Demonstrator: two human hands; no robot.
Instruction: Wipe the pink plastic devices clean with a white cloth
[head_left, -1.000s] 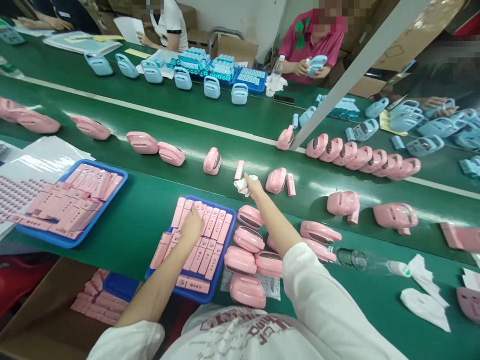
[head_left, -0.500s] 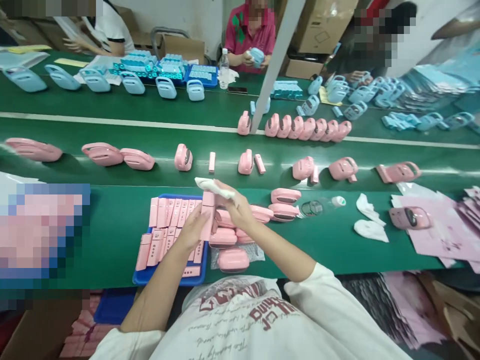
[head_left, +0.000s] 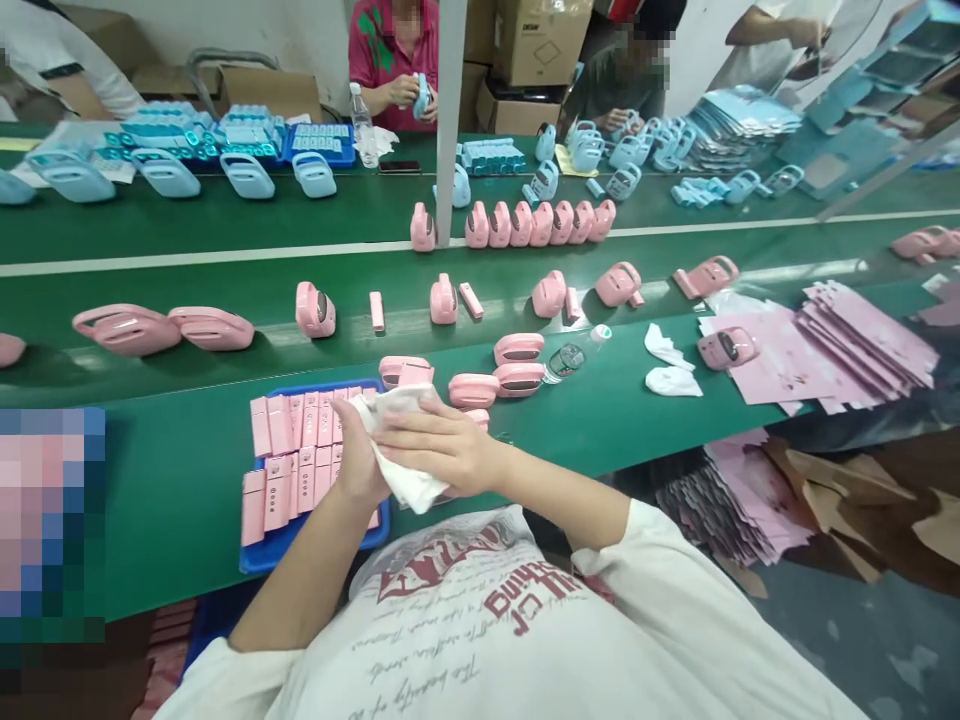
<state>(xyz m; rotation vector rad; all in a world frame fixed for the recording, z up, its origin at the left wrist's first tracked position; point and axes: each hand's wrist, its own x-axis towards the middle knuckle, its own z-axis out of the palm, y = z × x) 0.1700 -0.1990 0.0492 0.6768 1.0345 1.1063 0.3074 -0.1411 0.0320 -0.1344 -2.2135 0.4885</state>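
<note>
My right hand (head_left: 435,447) presses a white cloth (head_left: 409,480) against a pink rectangular piece (head_left: 415,374), whose top end shows above the cloth. My left hand (head_left: 360,455) is wrapped round the piece from the other side, at the cloth's left edge. Most of the piece is hidden by the cloth and my fingers. Left of my hands, a blue tray (head_left: 274,557) holds two rows of similar pink pieces (head_left: 277,495). Rounded pink cases (head_left: 474,389) lie just beyond my right hand.
A clear bottle (head_left: 574,357) lies on its side, with white crumpled cloths (head_left: 673,381) to its right. Pink sheets (head_left: 862,345) are stacked at the right. Pink units (head_left: 442,299) line the belt; a post (head_left: 450,120) stands beyond. People sit across.
The view has turned right. The cloth has come down from the piece's top end over its face, and my right hand now lies flatter over it.
</note>
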